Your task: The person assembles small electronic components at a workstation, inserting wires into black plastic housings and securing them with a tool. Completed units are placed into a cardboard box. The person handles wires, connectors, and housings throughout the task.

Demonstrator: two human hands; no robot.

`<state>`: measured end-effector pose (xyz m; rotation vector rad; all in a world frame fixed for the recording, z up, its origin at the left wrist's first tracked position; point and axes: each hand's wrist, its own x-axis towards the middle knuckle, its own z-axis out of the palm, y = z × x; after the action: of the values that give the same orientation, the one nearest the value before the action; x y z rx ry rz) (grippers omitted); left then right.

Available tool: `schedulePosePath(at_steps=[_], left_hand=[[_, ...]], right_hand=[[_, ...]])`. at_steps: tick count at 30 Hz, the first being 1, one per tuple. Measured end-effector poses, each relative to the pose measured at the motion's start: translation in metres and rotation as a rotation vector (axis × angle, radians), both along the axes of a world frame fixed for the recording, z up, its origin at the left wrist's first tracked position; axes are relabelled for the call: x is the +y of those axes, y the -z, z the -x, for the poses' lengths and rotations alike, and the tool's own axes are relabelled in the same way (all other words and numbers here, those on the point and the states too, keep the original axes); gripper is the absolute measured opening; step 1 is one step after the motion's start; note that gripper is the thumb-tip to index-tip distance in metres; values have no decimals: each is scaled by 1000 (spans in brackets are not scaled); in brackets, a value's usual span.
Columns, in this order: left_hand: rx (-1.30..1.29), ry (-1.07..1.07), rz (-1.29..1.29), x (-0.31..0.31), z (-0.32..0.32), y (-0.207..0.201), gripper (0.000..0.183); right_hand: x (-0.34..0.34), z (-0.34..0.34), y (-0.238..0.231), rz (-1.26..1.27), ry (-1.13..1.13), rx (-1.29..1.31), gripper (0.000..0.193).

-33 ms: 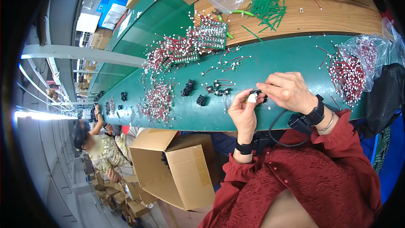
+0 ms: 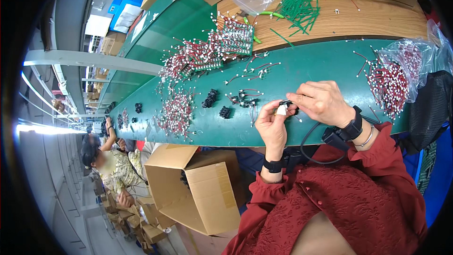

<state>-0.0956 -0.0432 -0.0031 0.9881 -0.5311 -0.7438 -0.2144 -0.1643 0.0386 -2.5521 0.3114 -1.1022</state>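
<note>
Above the near edge of the green bench (image 2: 226, 132), both hands meet around a small black part (image 2: 285, 102). My left hand (image 2: 272, 126) is closed on it from the left, thumb and fingers pinching. My right hand (image 2: 323, 103) is closed too, its fingertips pressed to the part's upper side. Something white shows at the left fingertips, and a thin lead with a white end sticks out below. The fingers hide most of the part. Just left of my hands lie black parts with red leads (image 2: 244, 99) and a black block-shaped cluster (image 2: 225, 112).
A heap of red-and-white wired connectors (image 2: 177, 113) lies left, with green circuit boards (image 2: 238, 40) behind. More connectors (image 2: 389, 82) spill from a clear bag at right. Green strips (image 2: 299, 9) lie on a wooden surface. An open cardboard box (image 2: 212, 198) stands below the bench; a co-worker (image 2: 115, 165) is far left.
My hands and the black part look unmoved. At far left, the co-worker's lower hand has shifted slightly.
</note>
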Motion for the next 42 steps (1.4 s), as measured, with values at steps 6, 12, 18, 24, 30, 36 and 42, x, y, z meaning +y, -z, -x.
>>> schedulePosePath(at_steps=[6,12,18,24,30,36,42], left_hand=[[36,0,-1,1,-1,-1,15],[-2,-71,13,-2,1,0,15],[-77,-79,-3,-1,3,2,15],[-98,-39,31,1,3,3,22],[-96,-59,11,0,3,1,22],[-117,-65,25,-1,4,1,17],[-142,-65,22,-1,3,2,18]], right_hand=[[-1,-1,-1,-23,3,-12,29],[-2,2,-2,-35,45,-3,17],[-1,1,-1,-39,38,16,16],[0,2,-1,-51,20,24,17],[0,2,-1,-47,3,30,16],[0,2,-3,-53,25,5,15],[-1,2,-2,-46,14,15,15]])
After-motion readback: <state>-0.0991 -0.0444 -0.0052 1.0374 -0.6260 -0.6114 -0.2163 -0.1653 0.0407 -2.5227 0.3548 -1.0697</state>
